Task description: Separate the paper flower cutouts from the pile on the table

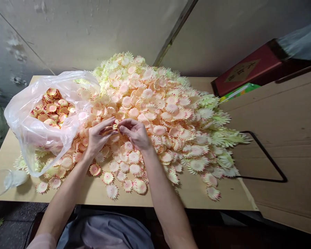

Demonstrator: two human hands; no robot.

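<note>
Over the front of a big heap of artificial flower petal pieces [147, 93], my two hands meet fingertip to fingertip. A small cupped petal piece [115, 126], yellowish with a darker edge, is pinched between them. My left hand [100, 136] grips it from the left with thumb and fingers. From the other side my right hand [136, 134] closes on it, thumb towards me. Fingers hide part of the piece, so I cannot tell whether it is one layer or several. The heap's pieces are round, pink to pale green, with notched rims.
Left of the heap stands an open white plastic bag [23, 121] with cupped petal pieces [53, 107] inside. A clear cup [7, 181] lies near the table's [93, 195] left corner. A cardboard sheet [280, 138], a black metal frame [268, 155] and a red box [251, 67] are at right.
</note>
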